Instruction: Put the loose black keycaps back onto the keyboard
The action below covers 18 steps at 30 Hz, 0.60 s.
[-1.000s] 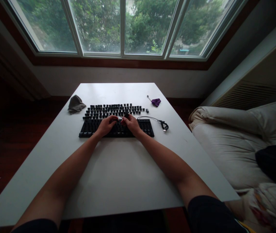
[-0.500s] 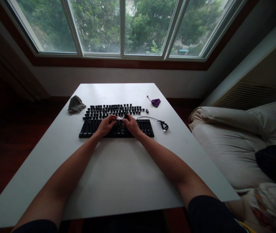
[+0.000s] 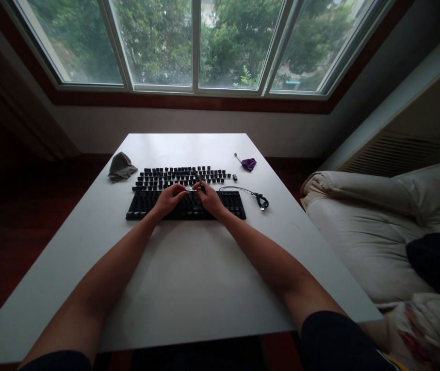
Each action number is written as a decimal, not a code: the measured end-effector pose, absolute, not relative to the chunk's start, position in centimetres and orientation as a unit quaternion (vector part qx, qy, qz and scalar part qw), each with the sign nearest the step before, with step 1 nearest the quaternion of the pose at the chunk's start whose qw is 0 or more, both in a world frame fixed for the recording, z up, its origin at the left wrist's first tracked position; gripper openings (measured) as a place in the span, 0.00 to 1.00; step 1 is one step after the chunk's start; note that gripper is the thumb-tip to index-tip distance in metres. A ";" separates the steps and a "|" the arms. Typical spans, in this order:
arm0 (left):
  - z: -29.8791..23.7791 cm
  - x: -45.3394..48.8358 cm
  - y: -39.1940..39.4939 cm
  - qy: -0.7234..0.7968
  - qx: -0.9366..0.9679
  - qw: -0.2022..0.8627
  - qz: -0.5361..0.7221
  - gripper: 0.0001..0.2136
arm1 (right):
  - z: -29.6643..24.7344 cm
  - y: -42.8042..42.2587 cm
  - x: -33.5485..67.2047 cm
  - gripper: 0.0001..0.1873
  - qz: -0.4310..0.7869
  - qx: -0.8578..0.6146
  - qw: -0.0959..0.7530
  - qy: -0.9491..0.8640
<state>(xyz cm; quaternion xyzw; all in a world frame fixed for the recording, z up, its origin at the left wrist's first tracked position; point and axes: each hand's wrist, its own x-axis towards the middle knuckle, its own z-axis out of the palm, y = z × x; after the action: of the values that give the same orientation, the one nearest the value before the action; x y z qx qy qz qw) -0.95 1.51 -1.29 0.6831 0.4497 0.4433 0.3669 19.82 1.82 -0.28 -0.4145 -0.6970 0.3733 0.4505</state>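
- Your left hand [image 3: 169, 200] is half curled over the keyboard, thumb and forefinger brought near each other; you may have a pinch on the thin pale piece [image 3: 191, 189] between your hands, but I cannot tell for sure.
- Your right hand [image 3: 210, 200] is closed around a slim dark stick-like tool [image 3: 200, 180], which pokes up past the fingertips; its lower end is hidden.
- The long black rectangular keyboard [image 3: 138, 207] lies flat on the white bench [image 3: 189, 278] directly beneath both hands and reaches out on either side of them.
- Just beyond your fingers stand loose rows of small black square keycaps [image 3: 160, 174]; I judge your knuckles close enough to knock them, so keep your movements short and low.
- Rest your wrists lightly, since steady forearms should help with pieces this small.
- Bring the two fingertip pairs together slowly and hold the pale piece by its edge, as it looks easy to lose among the keys.
- The coiled black cable [image 3: 259, 197] lies right of your right hand, apart from it; the crumpled purple cloth [image 3: 248, 164] sits farther out, and the crumpled grey cloth [image 3: 121, 167] is beyond your left hand, to its left.
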 end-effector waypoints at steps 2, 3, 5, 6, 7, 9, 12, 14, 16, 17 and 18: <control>-1.2 -0.9 1.5 0.444 0.679 0.378 0.446 0.17 | 0.0 1.6 19.9 0.11 0.342 -0.418 0.432 -0.722; -1.2 -0.9 1.5 0.442 0.678 0.381 0.447 0.17 | 0.1 1.5 19.9 0.11 0.336 -0.419 0.421 -0.731; -1.3 -1.0 1.5 0.441 0.677 0.383 0.448 0.17 | 0.3 1.3 19.9 0.13 0.332 -0.425 0.400 -0.741; -1.3 -1.0 1.5 0.443 0.677 0.382 0.448 0.17 | 0.4 1.3 19.9 0.14 0.329 -0.428 0.393 -0.745; -1.3 -1.0 1.5 0.445 0.677 0.380 0.447 0.17 | 0.4 1.2 19.9 0.15 0.323 -0.430 0.389 -0.748; -1.4 -1.0 1.5 0.449 0.679 0.375 0.444 0.17 | 0.4 1.2 19.8 0.16 0.314 -0.431 0.386 -0.752; -1.3 -1.1 1.5 0.451 0.680 0.370 0.444 0.17 | 0.3 1.3 19.8 0.16 0.312 -0.434 0.380 -0.755; -1.2 -1.0 1.4 0.449 0.683 0.369 0.442 0.17 | 0.2 1.3 19.8 0.17 0.312 -0.436 0.377 -0.755; -1.0 -1.0 1.3 0.444 0.689 0.368 0.439 0.17 | 0.2 1.3 19.8 0.17 0.309 -0.434 0.379 -0.756; -0.9 -1.0 1.2 0.442 0.691 0.368 0.437 0.17 | 0.2 1.3 19.8 0.16 0.308 -0.433 0.380 -0.757; -0.8 -0.9 1.2 0.440 0.693 0.368 0.436 0.17 | 0.2 1.3 19.8 0.16 0.308 -0.433 0.381 -0.757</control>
<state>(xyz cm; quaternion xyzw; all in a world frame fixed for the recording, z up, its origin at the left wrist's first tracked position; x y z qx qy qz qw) -0.92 1.17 -0.83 0.6935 0.4399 0.4359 0.3682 19.79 1.27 0.21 -0.4327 -0.7567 0.3082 0.3809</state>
